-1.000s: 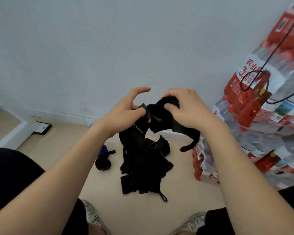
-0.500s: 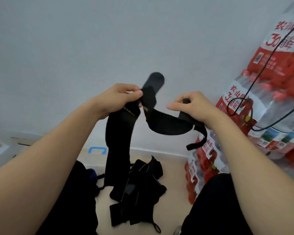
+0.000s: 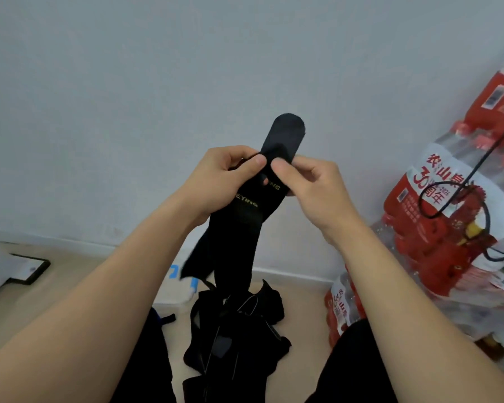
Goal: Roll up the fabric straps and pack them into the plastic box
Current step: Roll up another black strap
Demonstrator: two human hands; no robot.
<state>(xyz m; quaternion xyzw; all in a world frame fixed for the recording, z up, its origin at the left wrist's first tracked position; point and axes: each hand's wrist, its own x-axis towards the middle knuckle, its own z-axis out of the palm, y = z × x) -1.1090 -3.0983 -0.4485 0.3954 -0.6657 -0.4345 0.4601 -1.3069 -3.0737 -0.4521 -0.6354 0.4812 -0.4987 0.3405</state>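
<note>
— Pinching with both hands, left hand (image 3: 224, 181) and right hand (image 3: 312, 187)?
— Yes. Pressing the thumbs onto the black fabric strap (image 3: 236, 234), fingers curled behind it, thumb tips almost meeting.
— Held where?
— Up in the air, in front of the pale matte wall (image 3: 128, 97). Soft cloth, flat and wide, with gold lettering across the band. Rounded tab end (image 3: 287, 135) sticking up above the thumbs, long tail hanging limp below the left hand, down toward the floor (image 3: 303, 330).
— And under it?
— Heaped on that beige floor: more black straps (image 3: 239, 338), crumpled, with thin pale edging. Just behind the heap, partly hidden, what looks like a whitish plastic box (image 3: 175, 292) with blue clips.
— Off to the right?
— Stacked shrink-wrapped packs of water bottles (image 3: 448, 228), glossy film, red labels, with a thin black cable (image 3: 477, 175) looping across. Far left, a flat dark-framed rectangle (image 3: 29, 269) lying on the floor.
</note>
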